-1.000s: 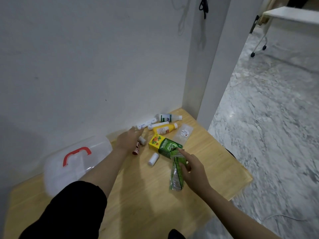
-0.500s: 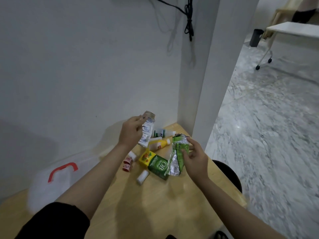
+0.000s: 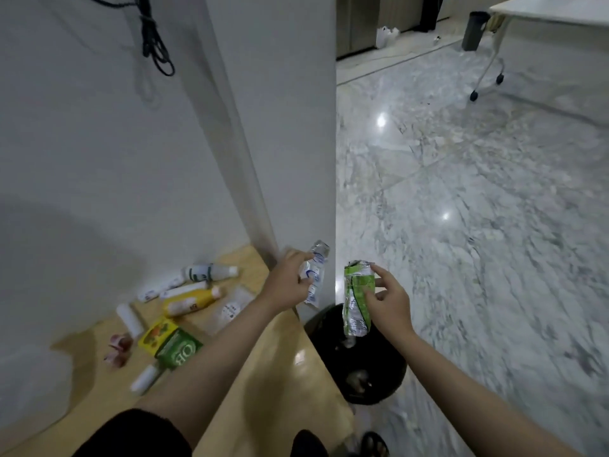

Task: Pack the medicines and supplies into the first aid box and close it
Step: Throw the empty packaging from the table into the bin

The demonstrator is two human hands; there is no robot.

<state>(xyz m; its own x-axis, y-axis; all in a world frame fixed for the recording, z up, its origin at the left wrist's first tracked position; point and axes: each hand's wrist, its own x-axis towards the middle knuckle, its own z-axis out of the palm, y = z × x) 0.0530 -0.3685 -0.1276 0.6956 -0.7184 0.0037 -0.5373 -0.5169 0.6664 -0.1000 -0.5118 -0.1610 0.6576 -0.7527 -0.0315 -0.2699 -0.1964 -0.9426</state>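
My left hand (image 3: pixel 290 282) grips a white and blue blister strip (image 3: pixel 314 275) and my right hand (image 3: pixel 387 300) pinches a green and silver blister strip (image 3: pixel 356 301). Both strips hang past the table's right edge, above a black bin (image 3: pixel 379 367) on the floor. On the wooden table (image 3: pixel 263 374) lie a yellow bottle (image 3: pixel 192 300), a white bottle with a green label (image 3: pixel 209 272), a green and yellow carton (image 3: pixel 171 341), white tubes (image 3: pixel 130 319) and a clear sachet (image 3: pixel 230 308). The first aid box shows only as a pale blur at the far left edge.
A white wall and pillar (image 3: pixel 290 127) stand behind the table, with a black cable (image 3: pixel 151 37) hanging on the wall. Marble floor (image 3: pixel 478 225) spreads to the right. A wheeled white table (image 3: pixel 543 14) and a dark bin (image 3: pixel 474 26) stand far back.
Both hands lifted the blister strips off the table and carried them right, over the black bin. The view swung right, so the first aid box slid out of sight.
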